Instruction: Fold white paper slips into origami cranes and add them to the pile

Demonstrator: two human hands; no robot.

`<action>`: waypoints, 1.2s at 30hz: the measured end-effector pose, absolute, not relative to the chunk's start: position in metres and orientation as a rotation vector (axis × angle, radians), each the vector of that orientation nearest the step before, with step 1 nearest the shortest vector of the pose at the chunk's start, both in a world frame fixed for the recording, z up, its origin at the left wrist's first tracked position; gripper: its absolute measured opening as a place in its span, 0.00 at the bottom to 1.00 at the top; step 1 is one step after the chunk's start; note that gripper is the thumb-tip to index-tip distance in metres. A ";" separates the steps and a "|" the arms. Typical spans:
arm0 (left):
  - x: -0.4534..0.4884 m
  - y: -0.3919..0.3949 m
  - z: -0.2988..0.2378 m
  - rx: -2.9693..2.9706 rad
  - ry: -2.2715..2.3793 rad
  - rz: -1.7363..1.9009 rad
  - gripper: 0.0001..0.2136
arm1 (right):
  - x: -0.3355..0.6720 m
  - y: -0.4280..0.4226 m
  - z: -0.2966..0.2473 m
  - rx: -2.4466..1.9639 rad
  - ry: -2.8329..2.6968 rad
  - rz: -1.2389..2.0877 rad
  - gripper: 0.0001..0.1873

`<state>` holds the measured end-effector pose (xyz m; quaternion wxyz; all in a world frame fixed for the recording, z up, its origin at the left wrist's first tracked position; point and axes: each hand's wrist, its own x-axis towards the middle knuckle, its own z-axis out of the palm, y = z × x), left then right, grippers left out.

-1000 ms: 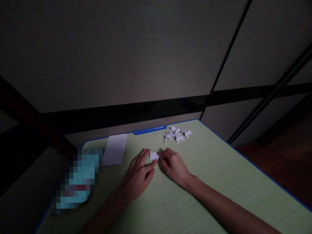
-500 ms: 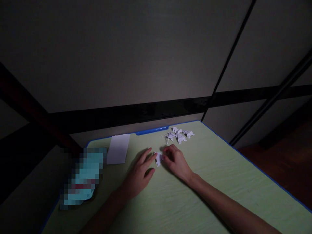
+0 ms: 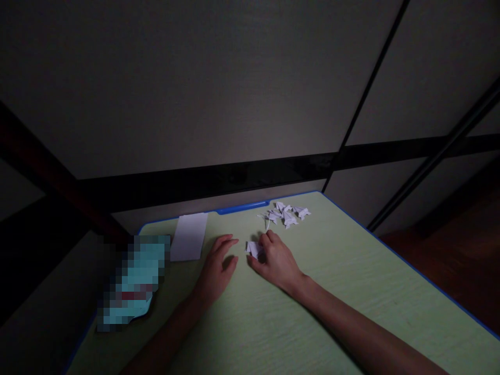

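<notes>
A small white origami frog point(image 3: 254, 249) lies on the light green table, partly hidden under my right hand point(image 3: 275, 258). The fingers of that hand curl over its right side, while the thumb reaches along its near edge. To the left of the folded paper, my left hand point(image 3: 217, 265) hovers close to the table with fingers apart, touching nothing. Several more folded white paper frogs point(image 3: 289, 219) sit in a cluster beyond my right hand. Thin white paper strips point(image 3: 267, 224) lie beside that cluster.
A stack of white paper sheets point(image 3: 189, 237) rests at the back left. Nearer me is a pixelated turquoise object point(image 3: 136, 281) at the table's left edge. A blue tray groove point(image 3: 244, 208) runs along the far edge, against a panelled cabinet point(image 3: 219, 94).
My left hand has drawn back leftward off the folded paper. My right hand has shifted slightly left and turned over the paper, which now sits at a different angle.
</notes>
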<state>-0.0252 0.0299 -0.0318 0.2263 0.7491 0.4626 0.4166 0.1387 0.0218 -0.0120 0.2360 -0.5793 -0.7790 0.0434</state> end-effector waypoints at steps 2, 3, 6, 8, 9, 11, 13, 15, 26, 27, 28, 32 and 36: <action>-0.025 0.029 -0.031 2.067 1.275 1.148 0.14 | 0.142 0.020 -0.010 -1.534 -2.124 0.173 0.12; -0.025 0.029 -0.030 2.065 1.277 1.146 0.14 | 0.145 0.020 -0.008 -1.501 -2.118 0.194 0.11; -0.025 0.029 -0.029 2.059 1.286 1.131 0.14 | 0.164 0.022 -0.001 -1.425 -2.091 0.188 0.11; -0.025 0.029 -0.029 2.063 1.290 1.124 0.14 | 0.183 0.027 0.001 -1.430 -2.032 0.126 0.11; -0.025 0.029 -0.029 2.066 1.289 1.124 0.13 | 0.195 0.030 0.001 -1.450 -1.982 0.088 0.11; -0.025 0.030 -0.030 2.075 1.287 1.138 0.13 | 0.217 0.038 -0.001 -1.520 -1.880 0.022 0.10; -0.025 0.030 -0.031 2.088 1.294 1.148 0.12 | 0.235 0.046 -0.006 -1.627 -1.779 -0.033 0.11; -0.025 0.030 -0.032 2.103 1.305 1.143 0.12 | 0.248 0.052 -0.011 -1.731 -1.725 -0.058 0.13; -0.026 0.029 -0.030 2.161 1.307 1.099 0.11 | 0.254 0.058 -0.017 -1.874 -1.758 -0.081 0.16; -0.026 0.029 -0.030 2.166 1.306 1.096 0.11 | 0.254 0.059 -0.017 -1.877 -1.760 -0.081 0.16; -0.026 0.029 -0.030 2.170 1.306 1.095 0.11 | 0.255 0.059 -0.017 -1.878 -1.763 -0.081 0.16; -0.026 0.029 -0.029 2.189 1.302 1.101 0.10 | 0.256 0.059 -0.018 -1.873 -1.775 -0.074 0.17; -0.026 0.028 -0.028 2.188 1.309 1.105 0.10 | 0.256 0.060 -0.021 -1.849 -1.759 -0.076 0.19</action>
